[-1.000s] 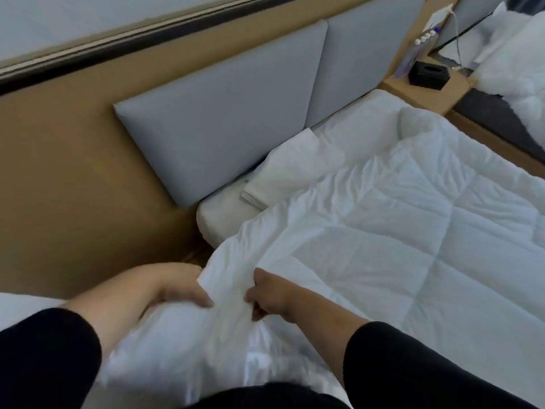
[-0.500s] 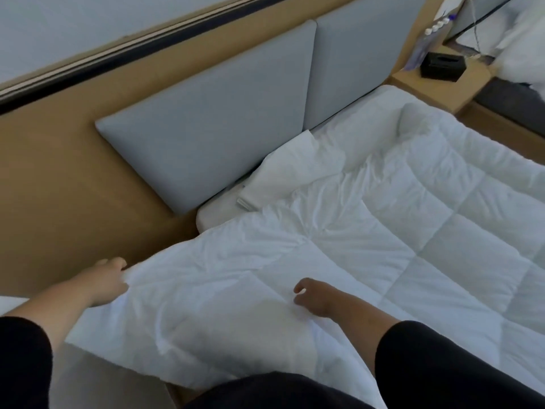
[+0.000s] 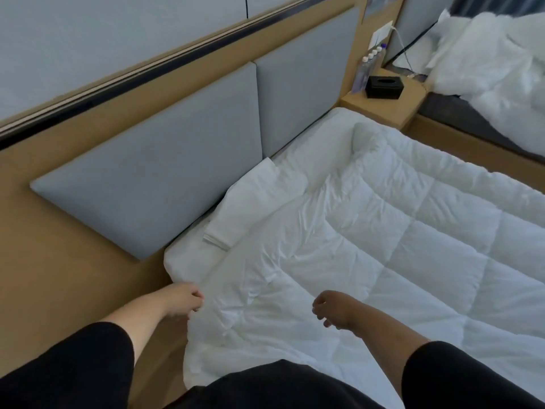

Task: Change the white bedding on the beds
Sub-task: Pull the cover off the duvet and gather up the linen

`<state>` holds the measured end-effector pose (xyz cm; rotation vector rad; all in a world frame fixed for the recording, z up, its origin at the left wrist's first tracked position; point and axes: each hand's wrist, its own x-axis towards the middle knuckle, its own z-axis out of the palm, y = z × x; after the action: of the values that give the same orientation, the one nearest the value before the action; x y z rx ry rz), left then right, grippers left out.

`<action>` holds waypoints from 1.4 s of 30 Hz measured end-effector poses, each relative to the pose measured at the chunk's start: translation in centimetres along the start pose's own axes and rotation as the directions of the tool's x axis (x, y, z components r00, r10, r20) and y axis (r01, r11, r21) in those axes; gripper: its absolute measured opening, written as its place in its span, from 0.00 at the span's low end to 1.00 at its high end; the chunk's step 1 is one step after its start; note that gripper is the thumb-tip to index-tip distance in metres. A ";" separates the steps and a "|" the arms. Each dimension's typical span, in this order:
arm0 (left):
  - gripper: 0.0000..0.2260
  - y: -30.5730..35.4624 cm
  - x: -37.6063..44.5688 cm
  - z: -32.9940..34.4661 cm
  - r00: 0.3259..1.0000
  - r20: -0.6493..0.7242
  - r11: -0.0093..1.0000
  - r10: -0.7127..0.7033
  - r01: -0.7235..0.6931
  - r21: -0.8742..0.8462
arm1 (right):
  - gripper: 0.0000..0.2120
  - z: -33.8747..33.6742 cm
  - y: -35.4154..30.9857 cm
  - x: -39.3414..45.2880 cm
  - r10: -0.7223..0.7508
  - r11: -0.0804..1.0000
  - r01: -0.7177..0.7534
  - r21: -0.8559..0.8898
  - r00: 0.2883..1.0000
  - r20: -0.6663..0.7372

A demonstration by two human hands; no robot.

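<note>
Nearest the camera, two forearms in black sleeves reach out over the near corner of a bed. The left hand [image 3: 185, 301] sits at the corner edge of the white quilt [image 3: 368, 246], fingers curled inward and touching the fabric; whether they pinch the cloth cannot be told. The right hand [image 3: 333, 308] hangs just above the quilt's surface with fingers loosely curled and parted, holding nothing.

The quilt lies spread flat on the bed, stitched into large squares. Its long axis runs from the near corner by the hands away toward the right edge of the view. Its near corner is creased and wrinkled; its upper edge lies short of the headboard, leaving a strip of white sheet [image 3: 306, 154] uncovered.

On that strip, touching the quilt's edge, lies a folded white cloth [image 3: 250, 202], its long axis roughly parallel to the headboard.

Behind it, two grey padded panels [image 3: 165, 178] are mounted side by side on a tan wooden wall [image 3: 59, 246].

Farther off, a wooden bedside shelf [image 3: 383, 109] stands between this bed and a second one. On it rest a black box [image 3: 384, 87] and, just behind, a row of small bottles [image 3: 373, 56] with white caps.

Farthest, at upper right, rumpled white bedding [image 3: 489, 60] is heaped on the second bed.
</note>
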<state>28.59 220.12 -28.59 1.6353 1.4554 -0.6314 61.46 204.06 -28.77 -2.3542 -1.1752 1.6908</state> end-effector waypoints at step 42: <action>0.32 9.9 37.9 -16.6 0.979 0.028 0.933 0.200 -0.181 -0.311 | 0.15 2.0 -13.5 11.7 0.517 0.691 -0.402 0.601 0.856 -0.021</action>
<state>43.12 254.95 -48.28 1.4756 1.2614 -0.3208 53.83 219.60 -33.42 -2.4114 0.0280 1.5614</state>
